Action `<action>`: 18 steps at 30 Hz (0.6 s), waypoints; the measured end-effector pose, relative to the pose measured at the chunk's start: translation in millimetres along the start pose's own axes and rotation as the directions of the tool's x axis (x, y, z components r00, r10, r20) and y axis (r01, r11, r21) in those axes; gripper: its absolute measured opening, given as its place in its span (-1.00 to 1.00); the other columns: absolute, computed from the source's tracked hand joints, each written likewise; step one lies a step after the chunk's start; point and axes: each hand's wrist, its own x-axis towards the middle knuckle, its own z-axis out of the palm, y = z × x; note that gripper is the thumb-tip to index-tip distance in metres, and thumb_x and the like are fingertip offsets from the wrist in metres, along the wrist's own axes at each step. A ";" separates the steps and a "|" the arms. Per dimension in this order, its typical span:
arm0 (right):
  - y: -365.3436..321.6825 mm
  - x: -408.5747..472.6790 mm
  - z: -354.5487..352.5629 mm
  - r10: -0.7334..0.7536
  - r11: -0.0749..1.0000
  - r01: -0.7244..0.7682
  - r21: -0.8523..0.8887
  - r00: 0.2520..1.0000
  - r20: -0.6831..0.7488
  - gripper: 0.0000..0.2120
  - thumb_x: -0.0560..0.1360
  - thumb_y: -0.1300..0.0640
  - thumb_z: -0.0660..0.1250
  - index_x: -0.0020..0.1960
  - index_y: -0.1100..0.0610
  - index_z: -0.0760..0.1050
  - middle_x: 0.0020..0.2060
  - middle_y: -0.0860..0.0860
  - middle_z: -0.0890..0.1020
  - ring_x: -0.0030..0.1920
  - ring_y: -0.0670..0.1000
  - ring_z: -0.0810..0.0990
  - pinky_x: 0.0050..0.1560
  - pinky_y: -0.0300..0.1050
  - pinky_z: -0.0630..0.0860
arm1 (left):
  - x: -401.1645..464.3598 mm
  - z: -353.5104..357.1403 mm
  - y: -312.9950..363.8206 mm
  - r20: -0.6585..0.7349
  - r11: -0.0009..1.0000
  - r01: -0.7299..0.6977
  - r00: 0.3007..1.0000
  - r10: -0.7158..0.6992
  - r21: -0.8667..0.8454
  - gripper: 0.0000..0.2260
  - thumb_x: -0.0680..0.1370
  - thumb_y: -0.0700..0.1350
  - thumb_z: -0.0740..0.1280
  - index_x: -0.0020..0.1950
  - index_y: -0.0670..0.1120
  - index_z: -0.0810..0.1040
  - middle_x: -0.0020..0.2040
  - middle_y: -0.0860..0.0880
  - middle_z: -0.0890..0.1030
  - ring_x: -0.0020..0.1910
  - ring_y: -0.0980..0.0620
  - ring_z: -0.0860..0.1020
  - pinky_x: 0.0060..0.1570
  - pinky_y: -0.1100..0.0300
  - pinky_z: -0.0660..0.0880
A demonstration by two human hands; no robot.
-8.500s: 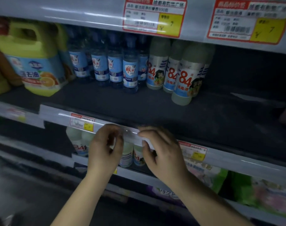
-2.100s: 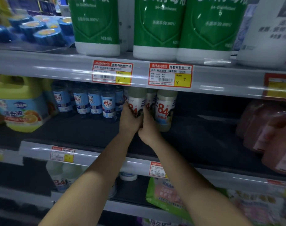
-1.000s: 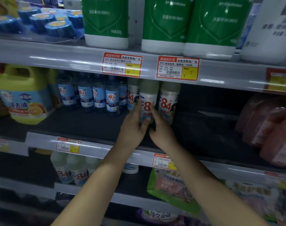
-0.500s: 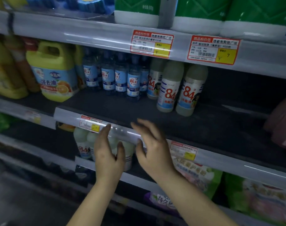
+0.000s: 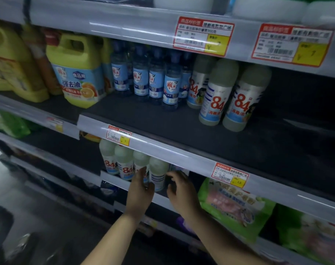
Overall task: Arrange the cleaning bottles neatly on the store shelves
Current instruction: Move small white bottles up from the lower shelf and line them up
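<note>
On the lower shelf stands a row of several white 84 disinfectant bottles (image 5: 124,163); the rightmost one (image 5: 158,174) shows its back label. My left hand (image 5: 140,190) reaches up with straight fingers against that bottle's left side, partly covering its neighbour. My right hand (image 5: 181,190) hovers just right of it with loosely curled fingers, a dark gap between them. Three more 84 bottles (image 5: 216,94) stand on the middle shelf (image 5: 182,129), next to a cluster of blue-labelled clear bottles (image 5: 170,85).
A yellow detergent jug (image 5: 77,71) and more yellow jugs fill the middle shelf's left end. Green refill bags (image 5: 233,207) lie right of my hands on the lower shelf. A price rail (image 5: 162,148) overhangs the lower bottles. Large white-based bottles stand on the top shelf.
Both hands have dropped from the price rail of the middle shelf to the lower shelf and now flank the rightmost white bottle there. The view has tilted down and left.
</note>
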 end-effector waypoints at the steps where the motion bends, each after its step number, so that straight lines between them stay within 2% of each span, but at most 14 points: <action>1: 1.7 2.0 3.2 0.044 0.999 -0.044 0.004 0.999 0.017 -0.69 0.43 0.29 0.27 0.17 0.18 0.47 0.12 0.12 0.56 0.14 0.10 0.53 0.11 -0.12 0.45 | 2.8 3.1 -2.6 0.011 1.000 0.018 1.000 -0.018 0.001 -0.56 0.48 -0.32 0.28 0.35 -0.13 0.34 0.27 -0.13 0.48 0.24 -0.09 0.47 0.04 0.19 0.41; 5: 3.9 -0.1 25.9 0.243 0.961 -0.256 0.107 0.962 0.121 -0.63 0.45 0.26 0.29 0.25 0.16 0.40 0.19 0.11 0.52 0.20 0.09 0.50 0.11 -0.16 0.43 | 7.3 13.9 -9.3 0.063 0.996 0.089 0.994 -0.090 0.020 -0.54 0.46 -0.33 0.29 0.34 -0.14 0.35 0.23 -0.14 0.51 0.21 -0.13 0.48 0.00 0.21 0.36; 8: 9.1 -1.9 49.0 0.284 0.941 -0.301 0.155 0.951 0.123 -0.59 0.40 0.24 0.36 0.23 0.16 0.40 0.18 0.10 0.52 0.20 0.08 0.49 0.17 -0.04 0.47 | 7.9 20.9 -15.9 0.079 0.995 0.099 0.992 -0.100 0.018 -0.51 0.43 -0.35 0.30 0.34 -0.13 0.35 0.23 -0.13 0.53 0.23 -0.11 0.48 0.02 0.21 0.37; 12: 13.7 7.3 64.7 0.348 0.910 -0.353 0.218 0.936 0.061 -0.59 0.36 0.23 0.40 0.18 0.16 0.40 0.13 0.10 0.53 0.17 0.09 0.51 0.12 0.05 0.49 | 10.8 24.0 -19.8 0.082 0.991 0.129 0.989 -0.126 -0.035 -0.52 0.42 -0.44 0.22 0.31 -0.16 0.36 0.20 -0.15 0.52 0.21 -0.11 0.48 0.02 0.22 0.34; 15: 14.9 17.6 73.7 0.391 0.891 -0.385 0.239 0.920 0.025 -0.44 0.33 0.20 0.45 0.27 0.16 0.34 0.21 0.11 0.50 0.24 0.11 0.47 0.17 0.08 0.48 | 14.1 24.7 -29.5 0.102 0.990 0.135 0.986 -0.131 -0.036 -0.44 0.41 -0.51 0.07 0.35 -0.13 0.34 0.27 -0.16 0.47 0.28 -0.12 0.43 0.17 0.14 0.39; 18: 15.3 29.0 80.3 0.415 0.879 -0.396 0.267 0.910 -0.016 -0.31 0.30 0.11 0.50 0.34 0.17 0.29 0.28 0.12 0.47 0.31 0.09 0.42 0.22 0.07 0.46 | 15.0 26.7 -37.4 0.096 0.989 0.145 0.985 -0.143 -0.022 -0.44 0.44 -0.51 0.05 0.37 -0.12 0.32 0.30 -0.17 0.44 0.30 -0.12 0.40 0.31 0.04 0.35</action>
